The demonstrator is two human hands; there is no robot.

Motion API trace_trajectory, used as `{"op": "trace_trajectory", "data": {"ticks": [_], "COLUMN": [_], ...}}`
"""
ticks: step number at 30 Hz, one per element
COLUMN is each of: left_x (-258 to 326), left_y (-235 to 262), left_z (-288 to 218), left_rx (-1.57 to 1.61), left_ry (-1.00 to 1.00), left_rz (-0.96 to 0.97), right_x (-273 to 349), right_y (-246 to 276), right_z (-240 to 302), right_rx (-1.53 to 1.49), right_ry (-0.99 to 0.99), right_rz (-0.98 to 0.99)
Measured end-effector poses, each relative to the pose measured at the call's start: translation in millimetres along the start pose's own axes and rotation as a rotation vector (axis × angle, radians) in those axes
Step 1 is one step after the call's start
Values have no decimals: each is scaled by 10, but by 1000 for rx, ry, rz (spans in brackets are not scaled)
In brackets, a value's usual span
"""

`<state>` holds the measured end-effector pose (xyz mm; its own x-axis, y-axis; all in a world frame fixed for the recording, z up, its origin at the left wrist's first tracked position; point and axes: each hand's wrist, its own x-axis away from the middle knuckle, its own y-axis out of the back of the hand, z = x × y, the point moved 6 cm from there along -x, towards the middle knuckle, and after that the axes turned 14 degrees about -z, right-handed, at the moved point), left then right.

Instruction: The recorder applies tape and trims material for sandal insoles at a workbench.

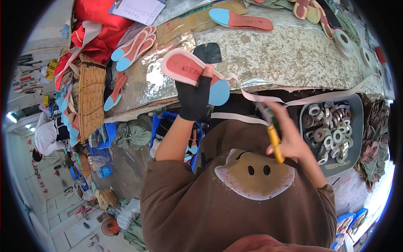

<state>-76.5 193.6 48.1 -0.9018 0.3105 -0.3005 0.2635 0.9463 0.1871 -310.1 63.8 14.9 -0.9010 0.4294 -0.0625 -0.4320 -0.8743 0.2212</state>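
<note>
My left hand [194, 97], in a black fingerless glove, grips a red and blue insole [179, 67] above the bench's near edge. Its thumb presses on the red face, and pale pink edging runs round the heel end. My right hand [289, 134] is to the right, in front of my chest, smeared by motion. It is closed round a yellow-handled tool [275, 140]; the tool's far end is too blurred to name its kind. A pale pink strip of tape [323, 97] trails along the bench edge, and another stretch of strip [239, 118] hangs near my left wrist.
A grey bin [357, 145] holding several tape rolls stands at the right. On the worn bench [273, 59] lie another insole [247, 21], a stack of insoles [135, 47] and a black patch [208, 53]. A woven basket [92, 96] is at left; a person [48, 136] is beyond.
</note>
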Motion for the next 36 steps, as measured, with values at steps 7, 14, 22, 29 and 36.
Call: {"op": "trace_trajectory", "data": {"ticks": [7,14,22,29,36], "left_x": [208,522,465,580,550], "left_y": [-241,-322,-311,-75,-206], "left_z": [-355,-547,-554,101,135], "left_rx": [-235,-275,-95,367,344], "left_ry": [-675,-1144,-702,420,425], "left_rz": [296,248,326,76,-12], "right_x": [-116,-54,114,-623,-535], "right_y": [-418,-317,-158,1162,127], "right_z": [-190,-271,-415,-107,331], "right_rx": [-50,19,-239,576,290], "right_ry": [-247,-285,-401,-176,393], "right_rz": [109,117,161,-413,-84]}}
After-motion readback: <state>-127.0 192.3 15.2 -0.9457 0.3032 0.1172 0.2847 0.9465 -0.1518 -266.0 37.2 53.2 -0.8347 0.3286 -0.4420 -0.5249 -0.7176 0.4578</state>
